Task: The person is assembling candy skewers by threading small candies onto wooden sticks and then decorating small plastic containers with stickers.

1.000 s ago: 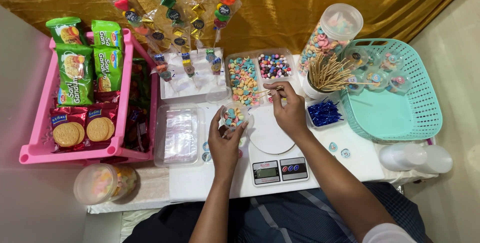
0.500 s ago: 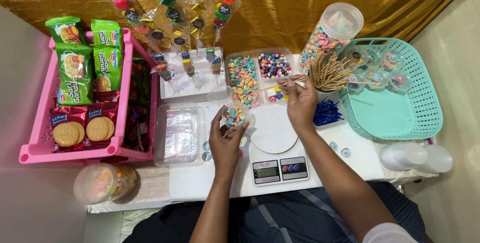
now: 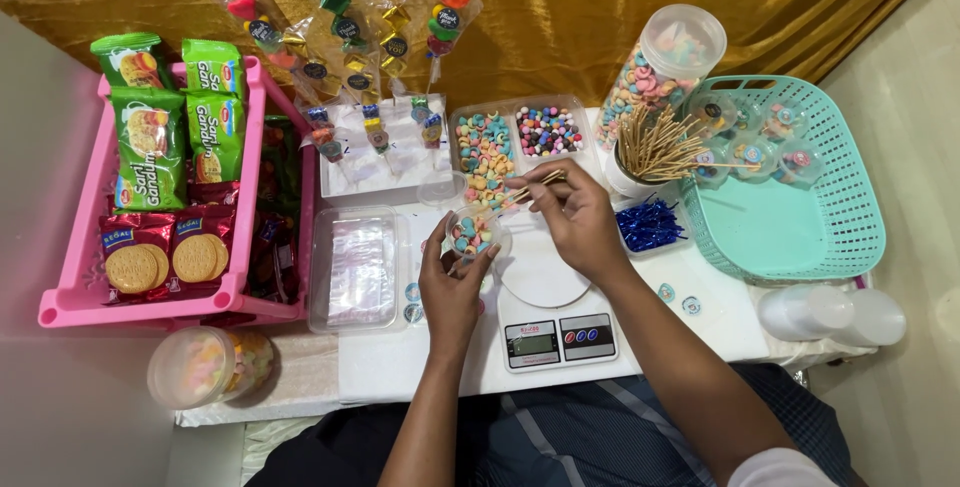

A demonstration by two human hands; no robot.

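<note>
Back from skewer cup (image 3: 632,179), right hand (image 3: 575,215) brings sticks (image 3: 532,188).

Head camera, looking steeply down on a table

There is one view only, taken from the person's head, above and just behind the near table edge, facing away from the body toward a gold cloth (image 3: 560,7) hung at the far side. It stands close enough that the forearms enter from the bottom edge and the lap fills the lower frame, yet wide enough to take in the pink crate (image 3: 70,287) at the left and the teal basket (image 3: 850,237) at the right. The scale (image 3: 555,332) sits near the middle, just below centre. No second view shares the scene.
</note>
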